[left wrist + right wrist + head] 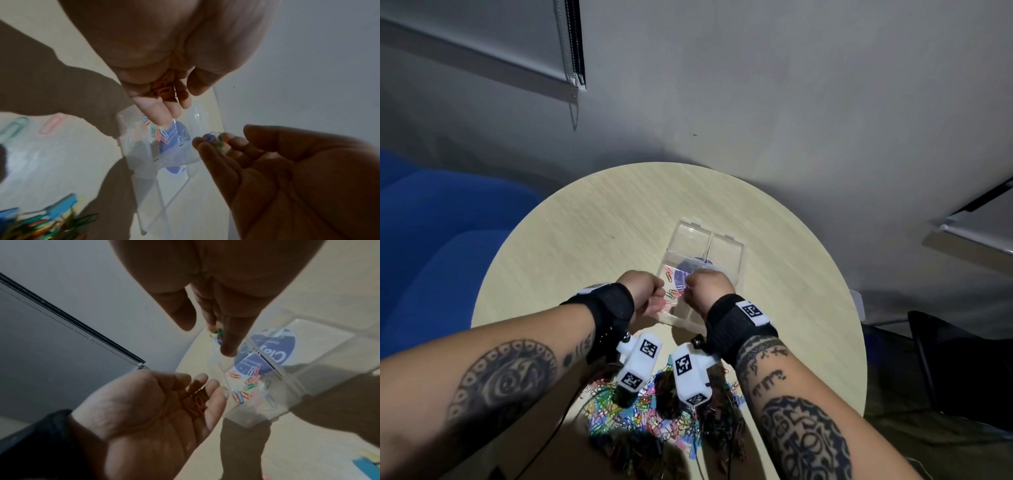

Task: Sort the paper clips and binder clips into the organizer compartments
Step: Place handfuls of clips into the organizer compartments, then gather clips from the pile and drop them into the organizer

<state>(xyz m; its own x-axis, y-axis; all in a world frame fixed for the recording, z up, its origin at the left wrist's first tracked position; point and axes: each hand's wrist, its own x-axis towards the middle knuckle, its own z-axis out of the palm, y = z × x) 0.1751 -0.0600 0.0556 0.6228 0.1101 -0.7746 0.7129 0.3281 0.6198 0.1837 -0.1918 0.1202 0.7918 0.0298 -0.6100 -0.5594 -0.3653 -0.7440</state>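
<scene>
A clear organizer lies open on the round table. Several coloured paper clips lie in its near left compartment. Above that compartment, my left hand cups a few orange-red paper clips in its curled fingers. Close on its right, my right hand pinches a small bunch of green and blue paper clips at its fingertips. A mixed pile of paper clips and binder clips sits at the near table edge, under my wrists.
Dark binder clips fill the pile's right side. A green clip and a pink clip lie loose on the table. A blue sofa stands left, a dark bag right. A black cable crosses the near edge.
</scene>
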